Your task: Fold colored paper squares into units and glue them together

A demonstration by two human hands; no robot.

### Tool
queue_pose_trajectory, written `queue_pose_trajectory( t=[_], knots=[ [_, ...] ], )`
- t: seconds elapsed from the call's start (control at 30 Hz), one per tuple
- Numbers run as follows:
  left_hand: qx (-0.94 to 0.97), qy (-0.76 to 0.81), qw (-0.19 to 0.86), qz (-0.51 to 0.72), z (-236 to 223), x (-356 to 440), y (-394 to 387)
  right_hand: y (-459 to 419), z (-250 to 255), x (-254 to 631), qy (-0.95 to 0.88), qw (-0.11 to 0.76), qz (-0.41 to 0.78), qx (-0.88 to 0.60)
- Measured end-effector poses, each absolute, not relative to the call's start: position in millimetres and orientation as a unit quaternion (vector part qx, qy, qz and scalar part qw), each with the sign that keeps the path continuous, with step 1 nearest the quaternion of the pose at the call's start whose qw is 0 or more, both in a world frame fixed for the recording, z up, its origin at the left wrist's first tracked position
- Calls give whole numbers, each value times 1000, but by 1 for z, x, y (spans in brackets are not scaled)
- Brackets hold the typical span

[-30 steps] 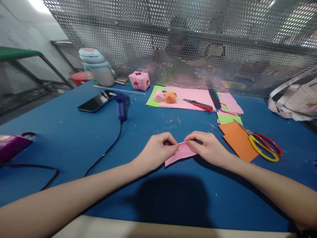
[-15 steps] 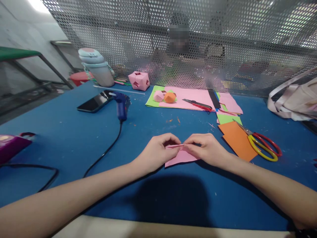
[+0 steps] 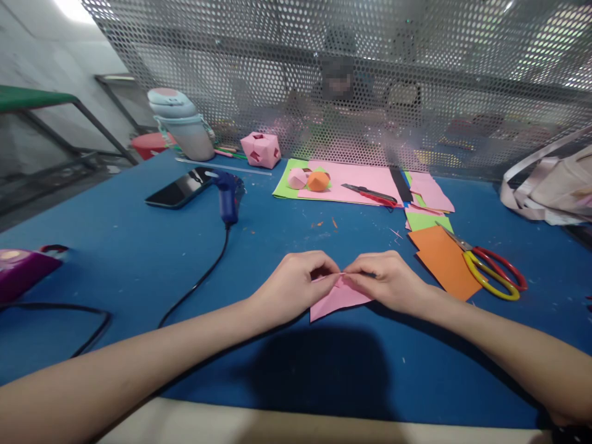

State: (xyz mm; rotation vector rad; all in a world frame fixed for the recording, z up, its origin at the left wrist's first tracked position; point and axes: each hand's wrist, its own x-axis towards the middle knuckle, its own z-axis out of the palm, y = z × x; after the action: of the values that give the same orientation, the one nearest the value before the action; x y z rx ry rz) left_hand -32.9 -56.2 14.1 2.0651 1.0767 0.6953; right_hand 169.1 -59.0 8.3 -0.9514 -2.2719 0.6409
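Note:
A small piece of pink paper (image 3: 340, 298) is pinched between both my hands, just above the blue tabletop. My left hand (image 3: 300, 283) grips its left side near the upper edge, thumb in front and fingers behind. On the other side my right hand (image 3: 386, 279) pinches the same upper edge, and the two sets of fingertips almost meet. The paper's lower part hangs toward me with a pointed corner at the left. Its back is hidden by my fingers.
A blue glue gun (image 3: 228, 197) with a black cord lies left, by a phone (image 3: 178, 188). Scissors (image 3: 490, 271) rest on orange paper (image 3: 444, 262) at right. Behind are a utility knife (image 3: 370, 195), paper sheets, a pink paper polyhedron (image 3: 260, 150) and a bottle (image 3: 187, 132) before a perforated metal screen.
My fingertips have come closer together along the paper's upper edge. The paper has tilted and dropped slightly toward me. Things on the table stay where they were.

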Motion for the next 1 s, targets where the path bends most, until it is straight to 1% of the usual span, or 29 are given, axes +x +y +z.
queue_pose_trajectory(
  t=[0.17,0.37,0.5,0.7,0.87,1.0],
  knots=[
    [813,409,322,259,15,-33,-57,-60,10,170,-853,299,256,-343],
    [810,433,331,217,11,-30,-56,-63,12,167,-849,332,240,-335],
    [811,448,320,197,13,-30,-57,-63,11,167,-858,323,226,-330],
    [785,447,384,193,20,-33,-60,-62,12,168,-870,316,213,-314],
    [800,433,361,205,24,-36,-59,-62,11,170,-870,307,226,-312],
    [823,392,361,196,23,-41,-54,-59,10,172,-868,313,213,-322]
  ],
)
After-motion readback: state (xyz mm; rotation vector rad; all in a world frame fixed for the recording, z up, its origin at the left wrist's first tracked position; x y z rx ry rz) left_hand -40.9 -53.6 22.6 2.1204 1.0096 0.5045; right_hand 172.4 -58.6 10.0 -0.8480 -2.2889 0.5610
